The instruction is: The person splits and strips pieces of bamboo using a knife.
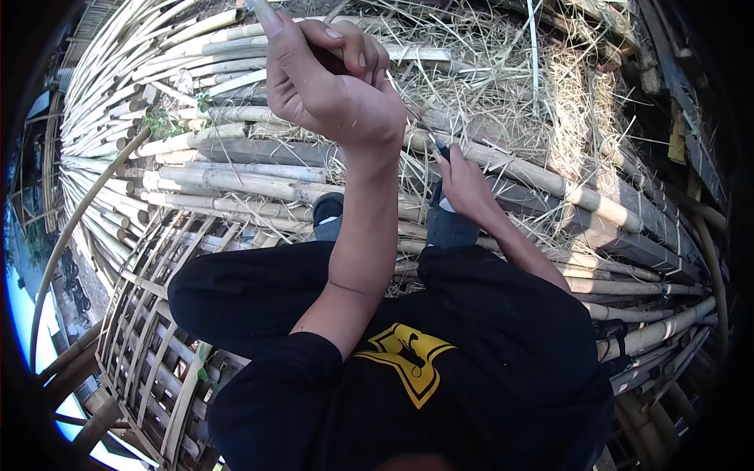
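Note:
My left hand point(334, 82) is raised high in front of me, at the top of the view. Its fingers curl in towards the palm and the thumb points up. Whatever those fingers may hold is hidden; a thin strip point(336, 11) shows just behind them. Lower and to the right, my right hand point(465, 184) is closed round the dark handle of a knife point(444, 149). Its thin metal blade points up and left, over the bamboo poles and shavings.
Bamboo poles point(605, 208) lie side by side under my feet, with pale shavings point(503, 102) heaped over them. A woven bamboo lattice point(157, 322) stands at lower left, beside a curved rod point(78, 216). Cut pole ends point(118, 212) stick out at left.

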Tool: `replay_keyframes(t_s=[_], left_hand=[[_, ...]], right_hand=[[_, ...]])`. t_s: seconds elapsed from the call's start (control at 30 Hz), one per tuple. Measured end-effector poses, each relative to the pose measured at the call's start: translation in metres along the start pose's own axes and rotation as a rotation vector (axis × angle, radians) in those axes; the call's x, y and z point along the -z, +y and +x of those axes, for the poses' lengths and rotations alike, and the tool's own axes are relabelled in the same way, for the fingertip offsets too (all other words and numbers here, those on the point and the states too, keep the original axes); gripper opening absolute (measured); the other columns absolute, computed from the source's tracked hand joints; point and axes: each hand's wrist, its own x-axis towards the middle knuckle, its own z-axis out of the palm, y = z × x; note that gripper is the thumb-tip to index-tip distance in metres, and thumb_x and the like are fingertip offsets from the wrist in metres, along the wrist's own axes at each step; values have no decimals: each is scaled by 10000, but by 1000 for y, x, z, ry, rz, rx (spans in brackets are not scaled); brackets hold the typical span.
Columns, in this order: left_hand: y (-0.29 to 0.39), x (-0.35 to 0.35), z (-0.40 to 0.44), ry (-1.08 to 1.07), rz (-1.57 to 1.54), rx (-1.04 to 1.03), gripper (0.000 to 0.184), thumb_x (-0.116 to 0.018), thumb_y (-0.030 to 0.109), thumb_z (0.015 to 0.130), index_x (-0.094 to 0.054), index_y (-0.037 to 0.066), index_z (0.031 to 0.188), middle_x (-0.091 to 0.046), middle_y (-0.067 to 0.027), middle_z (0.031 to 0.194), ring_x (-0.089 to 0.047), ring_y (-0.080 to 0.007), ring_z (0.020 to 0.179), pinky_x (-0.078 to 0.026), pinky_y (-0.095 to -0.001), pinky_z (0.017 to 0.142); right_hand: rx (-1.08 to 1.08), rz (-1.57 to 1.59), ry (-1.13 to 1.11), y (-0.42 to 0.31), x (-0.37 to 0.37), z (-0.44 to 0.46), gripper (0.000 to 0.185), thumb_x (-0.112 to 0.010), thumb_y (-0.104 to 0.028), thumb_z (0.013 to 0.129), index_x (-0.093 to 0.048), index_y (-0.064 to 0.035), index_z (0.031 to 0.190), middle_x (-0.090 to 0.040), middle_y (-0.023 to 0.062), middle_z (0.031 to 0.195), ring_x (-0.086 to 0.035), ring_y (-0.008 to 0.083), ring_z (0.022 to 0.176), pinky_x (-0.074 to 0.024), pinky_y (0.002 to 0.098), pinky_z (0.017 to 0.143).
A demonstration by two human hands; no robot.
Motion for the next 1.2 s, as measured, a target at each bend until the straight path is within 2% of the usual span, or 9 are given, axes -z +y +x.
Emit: replay_keyframes(t_s=[0.2, 0.43, 0.5, 0.6, 0.73, 0.8, 0.97, 1.03, 1.2], left_hand=[[-4, -2, 7, 39, -37, 42, 418, -399, 401, 994, -443, 113, 695, -340, 2, 477, -270, -88, 382, -234, -227, 354], [-2, 2, 1, 28, -51, 87, 417, -407, 429, 987, -443, 123, 705, -319, 9, 480, -277, -85, 383, -226, -225, 353], [0, 0, 2, 46, -8, 73, 417, -406, 429, 987, -437, 126, 703, -319, 9, 480, -268, -86, 382, -224, -225, 353], [-1, 3, 5, 13, -31, 51, 420, -399, 402, 997, -426, 126, 682, -319, 12, 479, -274, -85, 382, -236, -226, 353], [-2, -1, 2, 34, -19, 63, 420, -399, 404, 996, -436, 124, 685, -320, 12, 479, -272, -86, 384, -241, -226, 353], [-2, 1, 4, 21, -26, 54, 418, -402, 407, 994, -439, 123, 689, -321, 11, 479, -272, -86, 384, -237, -226, 353], [0, 1, 1, 19, -25, 67, 409, -405, 407, 991, -431, 126, 695, -317, 10, 480, -260, -85, 384, -221, -226, 352], [4, -2, 0, 51, 19, 62, 407, -403, 404, 991, -423, 128, 693, -304, 14, 477, -248, -85, 382, -219, -228, 350], [7, 7, -1, 17, -7, 76, 407, -377, 380, 999, -414, 134, 677, -287, 18, 465, -236, -91, 372, -204, -232, 340]], right_hand=[[-310, 1706, -671, -30, 60, 1, 358, -315, -419, 1025, -417, -100, 899, -277, -69, 561, -241, 30, 398, -228, 185, 354], [595, 612, 508, -50, 46, -15, 276, -420, -263, 990, -456, 10, 975, -491, 77, 595, -495, 173, 469, -372, 299, 447], [36, -20, 79, -23, 8, 0, 344, -428, -322, 975, -491, 16, 970, -524, 131, 616, -512, 288, 480, -414, 397, 493], [-35, 177, -19, -13, 23, 5, 406, -440, -379, 957, -520, 17, 916, -546, 162, 643, -505, 349, 522, -419, 443, 540], [-378, 761, -268, -49, 64, -1, 419, -440, -384, 978, -505, -1, 821, -493, 67, 602, -493, 150, 547, -389, 305, 515], [21, 862, 24, -69, 74, -10, 309, -424, -343, 1007, -457, -59, 892, -346, -59, 584, -289, 13, 470, -211, 191, 393], [699, 516, 587, -44, 35, -6, 266, -403, -247, 1009, -419, 12, 953, -468, 50, 615, -434, 129, 450, -327, 256, 415], [-133, -19, -22, -15, 3, 1, 325, -409, -271, 977, -465, 47, 943, -583, 299, 743, -551, 513, 715, -453, 489, 647], [-359, 304, -125, 9, 35, -10, 427, -427, -350, 978, -527, 39, 832, -585, 193, 667, -620, 331, 656, -457, 446, 638]])
